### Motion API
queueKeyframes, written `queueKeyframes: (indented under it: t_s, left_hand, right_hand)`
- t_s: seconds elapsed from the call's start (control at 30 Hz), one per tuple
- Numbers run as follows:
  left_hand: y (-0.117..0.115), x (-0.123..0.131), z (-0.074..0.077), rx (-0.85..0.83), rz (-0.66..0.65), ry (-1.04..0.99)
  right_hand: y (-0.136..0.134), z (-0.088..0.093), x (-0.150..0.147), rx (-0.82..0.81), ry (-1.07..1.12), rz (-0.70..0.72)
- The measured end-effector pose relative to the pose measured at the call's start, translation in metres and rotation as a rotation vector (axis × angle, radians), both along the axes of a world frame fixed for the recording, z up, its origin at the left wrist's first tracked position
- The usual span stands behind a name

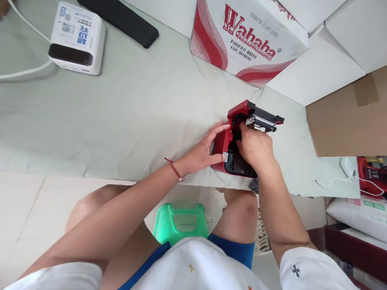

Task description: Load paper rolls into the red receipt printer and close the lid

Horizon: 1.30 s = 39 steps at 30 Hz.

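Observation:
A small red and black printer-like box (221,151) sits near the front edge of the covered table, its hinged lid (261,113) raised. Along the lid's inner side are a metal strip and a dark roller. My left hand (202,153) holds the box by its left side, fingers at the upper rim and thumb by a grey corner piece. Into the dark hollow reaches my right hand (256,148), thumb and forefinger bent inside. Its fingertips are partly hidden, so I cannot see whether they pinch anything.
A Wahaha water carton (244,41) stands behind the box, with a brown carton (356,112) to the right. At the left are a white cabled device (77,39) and a long black object (118,17). A green stool (181,225) is below the table.

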<state>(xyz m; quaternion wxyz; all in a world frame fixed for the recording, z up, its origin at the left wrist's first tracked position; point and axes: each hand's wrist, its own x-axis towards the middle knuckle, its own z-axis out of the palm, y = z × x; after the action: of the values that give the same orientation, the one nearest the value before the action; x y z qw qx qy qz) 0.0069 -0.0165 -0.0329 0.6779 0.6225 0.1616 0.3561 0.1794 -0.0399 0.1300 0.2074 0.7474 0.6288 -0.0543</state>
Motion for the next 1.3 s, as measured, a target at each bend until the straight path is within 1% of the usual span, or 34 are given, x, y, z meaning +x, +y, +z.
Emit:
queueKeyframes:
  t_s: [0.23, 0.33, 0.4, 0.47, 0.57, 0.63, 0.67, 0.7, 0.77, 0.83, 0.9, 0.97, 1.03, 1.1, 1.23, 1.3]
  left_hand:
    - [0.0, 0.0, 0.001, 0.01, 0.008, -0.023]
    - [-0.001, 0.002, 0.002, -0.034, 0.006, -0.054]
    - [-0.002, 0.003, 0.003, -0.074, -0.001, -0.077]
    - [-0.002, 0.004, 0.004, -0.09, 0.0, -0.082]
    - [-0.002, 0.003, 0.006, -0.089, 0.017, -0.07]
    - [-0.002, 0.002, 0.007, -0.097, 0.017, -0.064]
    - [-0.002, 0.002, 0.008, -0.102, 0.014, -0.061]
    - [-0.002, 0.002, 0.008, -0.106, 0.011, -0.059]
    - [-0.002, 0.001, 0.008, -0.112, 0.008, -0.057]
    - [-0.002, 0.001, 0.008, -0.117, 0.013, -0.052]
    - [-0.002, 0.002, 0.009, -0.125, 0.014, -0.049]
    - [-0.002, 0.002, 0.01, -0.13, 0.014, -0.045]
    - [-0.002, 0.001, 0.011, -0.132, 0.012, -0.044]
    - [-0.002, 0.001, 0.012, -0.129, 0.011, -0.045]
    - [-0.001, 0.0, 0.011, -0.123, 0.001, -0.043]
    - [0.0, 0.0, 0.009, -0.122, -0.004, -0.038]
  right_hand:
    - [-0.003, -0.003, 0.006, 0.0, 0.035, 0.01]
    - [-0.003, -0.003, 0.008, 0.02, 0.095, -0.003]
    - [-0.009, 0.001, 0.01, 0.053, 0.159, -0.02]
    - [-0.023, 0.01, 0.016, 0.088, 0.226, -0.037]
    - [-0.057, 0.031, 0.038, 0.168, 0.425, -0.092]
    - [-0.083, 0.043, 0.062, 0.332, 0.807, -0.212]
    - [-0.095, 0.047, 0.076, 0.393, 0.926, -0.287]
    - [-0.104, 0.048, 0.089, 0.451, 0.974, -0.363]
    - [-0.115, 0.04, 0.111, 0.45, 0.947, -0.457]
    - [-0.115, 0.022, 0.124, 0.391, 0.873, -0.475]
    - [-0.109, -0.003, 0.127, 0.329, 0.811, -0.456]
    - [-0.102, -0.026, 0.124, 0.287, 0.751, -0.439]
    - [-0.099, -0.04, 0.121, 0.269, 0.695, -0.425]
    - [-0.1, -0.044, 0.125, 0.277, 0.634, -0.417]
    - [-0.107, -0.041, 0.15, 0.335, 0.443, -0.419]
    - [-0.109, -0.045, 0.159, 0.304, 0.379, -0.408]
